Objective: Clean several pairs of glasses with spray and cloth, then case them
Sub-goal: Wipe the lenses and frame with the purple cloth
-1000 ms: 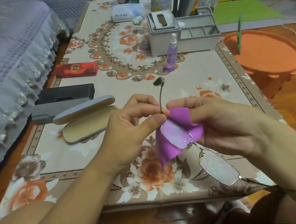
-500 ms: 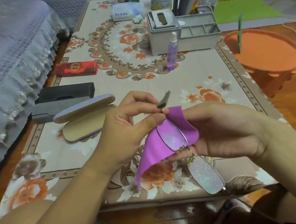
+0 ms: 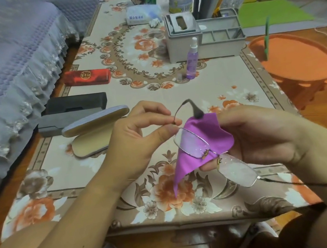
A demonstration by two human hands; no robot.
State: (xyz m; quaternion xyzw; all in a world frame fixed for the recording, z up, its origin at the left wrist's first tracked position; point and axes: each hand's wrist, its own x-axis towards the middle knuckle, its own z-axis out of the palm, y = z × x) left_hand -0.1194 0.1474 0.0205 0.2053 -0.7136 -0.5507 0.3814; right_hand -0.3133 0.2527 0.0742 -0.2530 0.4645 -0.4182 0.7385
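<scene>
The glasses (image 3: pixel 210 153) hang over the near edge of the table (image 3: pixel 228 92), and since a second ago the frame has swung so that the far temple, which stood upright, now arches toward the right hand (image 3: pixel 263 140), while the cloth (image 3: pixel 207 136) has opened flat behind the upper lens. The left hand (image 3: pixel 139 136) pinches the frame corner between thumb and forefinger; the right hand's curled fingers hold the cloth against the lens, the lower lens looking still wet, so wiping seems under way. Beyond lie an open case (image 3: pixel 95 134), two dark cases (image 3: pixel 71 112) and the spray (image 3: pixel 192 59).
</scene>
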